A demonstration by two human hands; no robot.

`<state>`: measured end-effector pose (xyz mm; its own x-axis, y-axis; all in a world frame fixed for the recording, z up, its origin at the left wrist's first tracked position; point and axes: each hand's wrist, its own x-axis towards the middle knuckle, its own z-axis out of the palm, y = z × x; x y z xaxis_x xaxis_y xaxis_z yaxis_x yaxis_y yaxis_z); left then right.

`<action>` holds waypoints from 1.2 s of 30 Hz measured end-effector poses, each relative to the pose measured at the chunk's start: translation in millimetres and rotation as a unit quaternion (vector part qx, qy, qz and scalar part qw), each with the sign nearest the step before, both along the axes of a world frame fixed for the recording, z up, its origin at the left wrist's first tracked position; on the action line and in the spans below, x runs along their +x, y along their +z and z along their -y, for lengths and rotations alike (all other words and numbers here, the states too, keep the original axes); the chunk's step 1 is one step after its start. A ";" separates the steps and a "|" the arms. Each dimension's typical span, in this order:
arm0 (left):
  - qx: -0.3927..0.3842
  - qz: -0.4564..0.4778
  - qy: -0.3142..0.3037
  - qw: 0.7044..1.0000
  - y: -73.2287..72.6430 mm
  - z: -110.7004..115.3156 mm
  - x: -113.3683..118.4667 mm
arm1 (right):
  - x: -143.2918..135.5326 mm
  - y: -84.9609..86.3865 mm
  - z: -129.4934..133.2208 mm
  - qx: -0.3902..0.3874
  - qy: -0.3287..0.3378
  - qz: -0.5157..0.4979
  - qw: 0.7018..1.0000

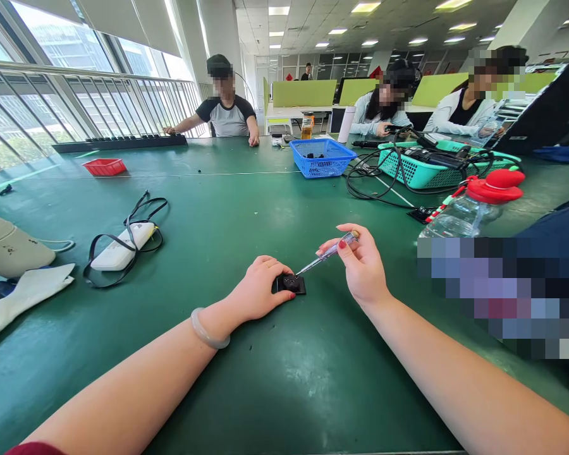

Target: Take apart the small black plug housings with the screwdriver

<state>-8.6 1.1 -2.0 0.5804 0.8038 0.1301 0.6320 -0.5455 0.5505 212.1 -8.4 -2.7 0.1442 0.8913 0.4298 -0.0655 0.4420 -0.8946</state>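
Note:
On the green table lies a small black part on a flat square base (291, 284); its exact kind is too small to make out. My left hand (263, 287) grips it from the left, thumb at the near edge and fingers at the far side. My right hand (364, 265) is closed around the handle of a screwdriver (332, 250) with a clear handle. The screwdriver slants down to the left, and its tip meets the top of the black part or sits just above it; I cannot tell which.
A white power bank (124, 248) with a black strap lies to the left. Farther back stand a red tray (105, 167), a blue basket (323, 165) and a teal basket (420, 177) with cables. A red-capped bottle (469, 205) is at right. Several people sit across the table.

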 end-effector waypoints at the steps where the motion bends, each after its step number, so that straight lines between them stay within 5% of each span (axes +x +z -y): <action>1: 0.001 -0.001 0.000 1.000 -0.3 -0.2 0.0 | -0.3 0.9 0.8 0.004 0.003 0.004 1.000; 36: 0.003 -0.008 0.000 1.000 -0.8 0.0 0.1 | 2.0 -1.9 -3.2 -0.067 -0.004 0.052 0.996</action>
